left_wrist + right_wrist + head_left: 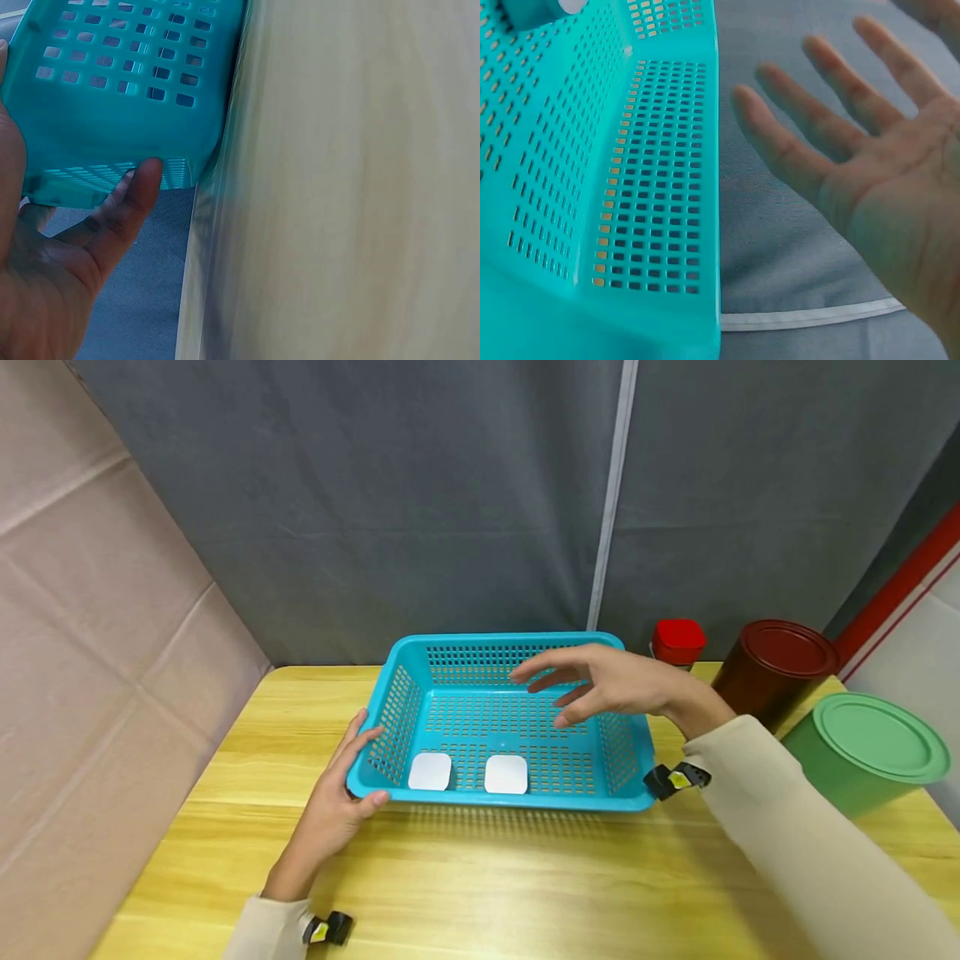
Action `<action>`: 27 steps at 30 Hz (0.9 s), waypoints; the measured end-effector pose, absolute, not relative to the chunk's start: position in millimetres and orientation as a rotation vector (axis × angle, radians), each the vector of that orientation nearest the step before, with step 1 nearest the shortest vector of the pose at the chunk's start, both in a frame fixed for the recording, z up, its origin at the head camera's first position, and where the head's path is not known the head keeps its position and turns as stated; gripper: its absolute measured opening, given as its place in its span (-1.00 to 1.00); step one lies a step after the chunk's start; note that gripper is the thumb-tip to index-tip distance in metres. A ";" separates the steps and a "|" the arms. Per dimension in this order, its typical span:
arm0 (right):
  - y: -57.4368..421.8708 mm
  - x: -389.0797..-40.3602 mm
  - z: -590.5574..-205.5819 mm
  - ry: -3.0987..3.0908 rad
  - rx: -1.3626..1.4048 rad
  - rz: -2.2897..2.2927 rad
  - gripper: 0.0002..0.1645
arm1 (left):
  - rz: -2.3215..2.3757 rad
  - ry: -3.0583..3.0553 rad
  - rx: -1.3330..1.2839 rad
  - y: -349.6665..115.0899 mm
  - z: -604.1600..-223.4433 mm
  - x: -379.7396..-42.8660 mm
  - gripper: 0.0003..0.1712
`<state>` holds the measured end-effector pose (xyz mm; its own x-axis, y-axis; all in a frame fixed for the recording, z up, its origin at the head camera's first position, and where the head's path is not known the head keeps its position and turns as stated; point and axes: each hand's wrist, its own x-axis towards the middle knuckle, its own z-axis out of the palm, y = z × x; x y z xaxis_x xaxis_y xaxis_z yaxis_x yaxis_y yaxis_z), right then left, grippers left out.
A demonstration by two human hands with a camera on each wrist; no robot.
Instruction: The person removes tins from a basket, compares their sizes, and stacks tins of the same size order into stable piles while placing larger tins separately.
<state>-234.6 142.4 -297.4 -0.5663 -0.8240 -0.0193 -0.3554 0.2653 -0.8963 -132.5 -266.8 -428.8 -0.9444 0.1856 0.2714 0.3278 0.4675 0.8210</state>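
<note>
A blue perforated plastic basket (pixel 502 727) sits on the wooden table, seen also as the perforated wall (pixel 656 180) in the right wrist view. My left hand (pixel 337 802) grips its left front corner, thumb near the front rim and fingers along the left side. In the left wrist view, the fingers (pixel 131 206) lie against the basket's outside (pixel 112 112). Two white rounded-square objects (pixel 430 772) (pixel 506 774) lie along the basket's front inside. Over the basket's right half hovers my right hand (pixel 600 681), fingers spread and holding nothing.
To the basket's right stand a red-lidded container (pixel 678 642), a dark red-brown can (pixel 776 668) and a green lidded can (pixel 866 752). A grey curtain (pixel 412 510) hangs behind the table (pixel 480 877); a pale wall covering (pixel 97 652) is at left.
</note>
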 end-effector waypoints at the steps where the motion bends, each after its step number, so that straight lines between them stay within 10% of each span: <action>1: 140.0 -237.9 -297.3 2.008 -1.067 -1.258 -0.19 | -1.479 -2.567 -0.451 -266.9 -428.5 -132.5 -0.03; 27: 91.4 -289.4 -341.7 1.669 -0.911 -0.991 -0.20 | -1.510 -2.544 -0.452 -265.1 -429.2 -131.5 -0.05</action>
